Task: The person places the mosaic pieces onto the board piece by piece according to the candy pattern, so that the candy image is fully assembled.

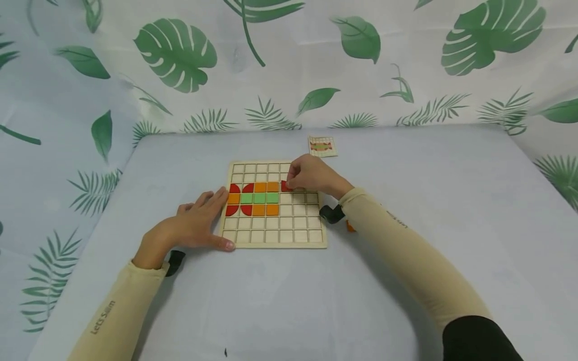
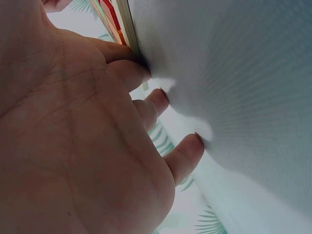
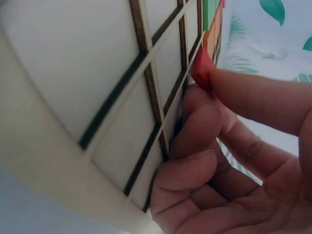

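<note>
A wooden grid board (image 1: 273,236) lies on the table. Red quarter-round tiles (image 1: 232,210), orange tiles (image 1: 259,209) and green tiles (image 1: 259,198) fill several cells on its left side. My left hand (image 1: 196,223) rests against the board's left edge, fingers spread, thumb at the near left corner. In the left wrist view, the fingertips (image 2: 192,144) touch the tablecloth. With thumb and fingers, my right hand (image 1: 313,174) pinches a red tile (image 3: 201,67) at the board, right of the upper orange tiles. The hand partly hides that tile, so its full shape cannot be seen.
Behind the board lies a small pattern card (image 1: 322,146) showing a coloured grid. An orange piece (image 1: 350,226) sits on the table right of the board, partly covered by the right forearm. A leaf-print cloth (image 1: 280,65) hangs at the back.
</note>
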